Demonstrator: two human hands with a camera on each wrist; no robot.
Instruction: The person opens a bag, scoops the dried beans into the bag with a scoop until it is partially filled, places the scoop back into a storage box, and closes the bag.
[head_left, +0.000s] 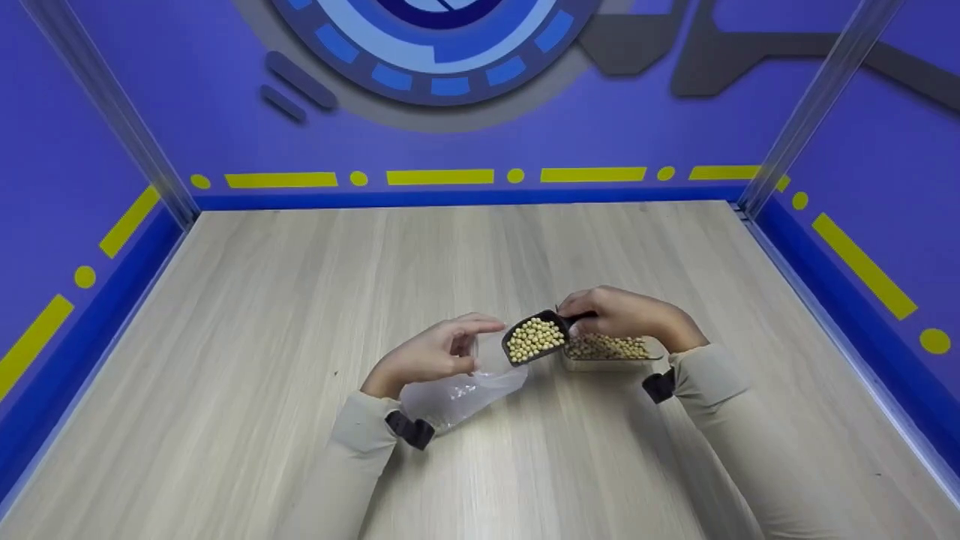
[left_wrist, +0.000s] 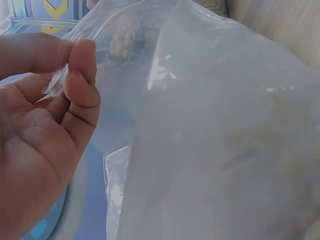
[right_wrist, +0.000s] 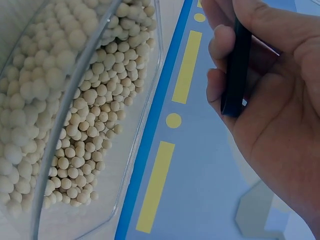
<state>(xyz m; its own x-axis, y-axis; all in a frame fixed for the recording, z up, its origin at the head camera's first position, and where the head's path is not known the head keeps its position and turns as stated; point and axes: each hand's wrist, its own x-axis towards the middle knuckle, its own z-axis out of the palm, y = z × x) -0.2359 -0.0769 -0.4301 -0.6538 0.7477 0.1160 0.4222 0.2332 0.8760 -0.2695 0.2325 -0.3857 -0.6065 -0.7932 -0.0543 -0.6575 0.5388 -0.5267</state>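
My left hand [head_left: 427, 352] pinches the mouth edge of a clear plastic zip bag [head_left: 469, 397], which slants down toward the tabletop. In the left wrist view, the thumb and fingers hold the bag's film [left_wrist: 200, 100]; blurred pale shapes show through its lower right. My right hand [head_left: 626, 311] grips the handle of a small black scoop [head_left: 564, 321], heaped with round pale-yellow soybeans [head_left: 535, 340]. The scoop's front edge is at the bag's mouth. Below the right hand stands a clear rectangular container [head_left: 611, 366] with more soybeans [right_wrist: 95, 100].
A light wood-grain table [head_left: 300, 300] carries everything. Blue panels with yellow dashes [head_left: 440, 177] enclose its back and sides, with metal posts [head_left: 814, 97] at the rear corners. Black bands [head_left: 410, 430] sit on both sleeves.
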